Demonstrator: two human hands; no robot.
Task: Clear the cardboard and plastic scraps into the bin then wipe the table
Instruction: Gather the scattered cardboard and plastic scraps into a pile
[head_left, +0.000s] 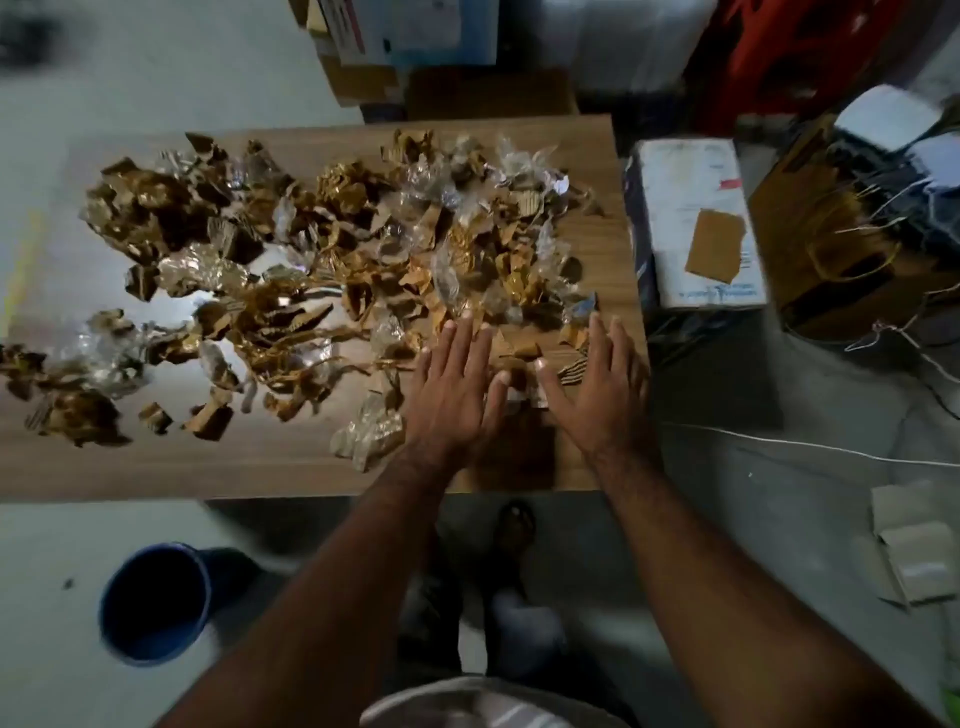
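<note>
Hands flat over scraps at the table's near right corner.

Head view: the left hand (451, 382) and right hand (597, 387) lie side by side, palms down, fingers straight and spread, gripping nothing, on cardboard bits. Cardboard and plastic scraps (291, 270) cover most of the table (208, 467), from far right to near left. The bin (156, 603), blue, stands on the floor near left, off the table's near edge. A box (696, 223) sits just right of the table.

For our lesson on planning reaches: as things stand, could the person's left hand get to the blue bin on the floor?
Probably yes. The left hand lies open among the scraps, holding nothing. The blue bin stands on the floor on that arm's side, past the table edge, with nothing seen between.
</note>
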